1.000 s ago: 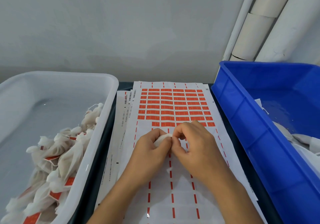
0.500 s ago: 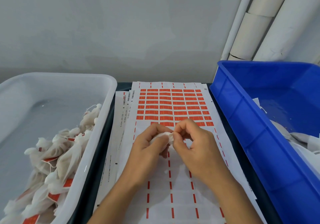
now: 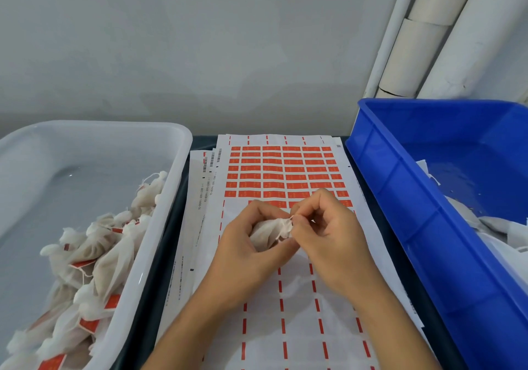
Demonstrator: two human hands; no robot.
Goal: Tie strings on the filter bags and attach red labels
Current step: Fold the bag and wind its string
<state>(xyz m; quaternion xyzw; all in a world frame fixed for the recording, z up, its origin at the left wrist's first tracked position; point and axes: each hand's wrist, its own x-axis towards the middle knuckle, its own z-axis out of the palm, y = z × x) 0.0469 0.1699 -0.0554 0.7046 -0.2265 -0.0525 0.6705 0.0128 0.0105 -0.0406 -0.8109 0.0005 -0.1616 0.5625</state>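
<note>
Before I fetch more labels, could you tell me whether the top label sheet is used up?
Not used up: the label sheet keeps rows of red labels at its far end; the near part is peeled bare.

The left hand [image 3: 243, 244] holds a white filter bag [image 3: 271, 234]. The right hand [image 3: 328, 232] pinches its top over the sheet of red labels [image 3: 285, 175].

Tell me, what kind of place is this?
Probably a small packing workbench. A sheet of red labels lies between a white tub of tied, labelled filter bags and a blue bin.
</note>
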